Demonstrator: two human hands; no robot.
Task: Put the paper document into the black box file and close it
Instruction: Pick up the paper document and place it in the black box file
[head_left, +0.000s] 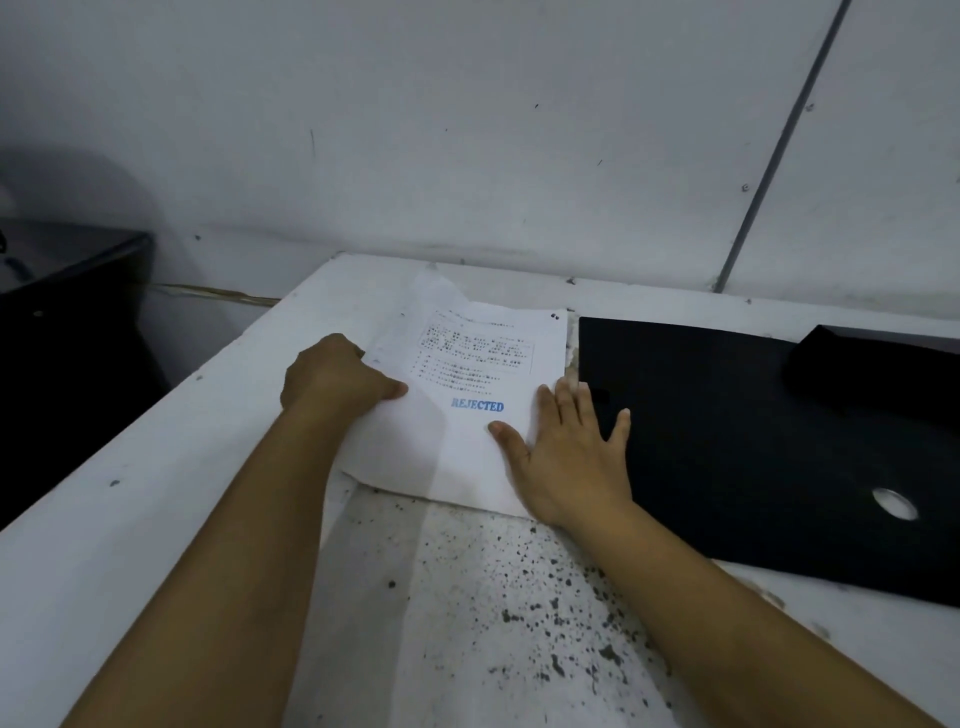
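Observation:
A white paper document (467, 447) with printed text and a blue "REJECTED" stamp lies on the white table, its left side lifted and curled. My left hand (332, 376) pinches that left edge, thumb on top. My right hand (569, 447) lies flat with fingers spread, over the paper's right edge and partly on the black box file (753, 441). The box file lies flat and closed to the right of the paper, with a round metal-ringed finger hole (894, 503) near its right end.
The white table (156, 519) has a raised left rim and a chipped, dark-speckled patch near me. A white wall stands just behind it. A black object (872, 374) rests on the file's far right corner. Dark furniture (67, 322) stands to the left.

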